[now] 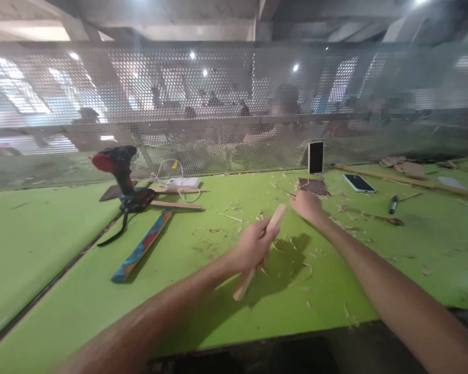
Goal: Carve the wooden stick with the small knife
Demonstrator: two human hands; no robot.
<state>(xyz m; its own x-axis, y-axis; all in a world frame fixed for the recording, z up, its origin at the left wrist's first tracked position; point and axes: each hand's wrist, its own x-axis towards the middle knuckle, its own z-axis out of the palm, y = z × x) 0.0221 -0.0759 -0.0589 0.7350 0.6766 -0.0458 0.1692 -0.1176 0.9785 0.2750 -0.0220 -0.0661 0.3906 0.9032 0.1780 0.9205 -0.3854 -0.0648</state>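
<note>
My left hand (253,244) is wrapped round a pale wooden stick (276,217), held slanting above the green tabletop. The stick's lower end (242,289) sticks out below the fist. Farther back, my right hand (307,206) is closed low over the table, at the near left corner of a brown sheet (314,186), perhaps sandpaper or leather. A thin dark piece (287,191) points out to the left from its fingers. What the right hand grips is mostly hidden. Curled wood shavings (292,241) lie scattered beneath and around both hands.
On the left stand a red-and-black cordless drill (120,174) and a blue patterned strip (142,248). Behind are a white power bank (184,182) with a cable and an upright phone (315,157). Another phone (359,183) and a marker (393,204) lie right. A perforated screen (218,104) borders the back.
</note>
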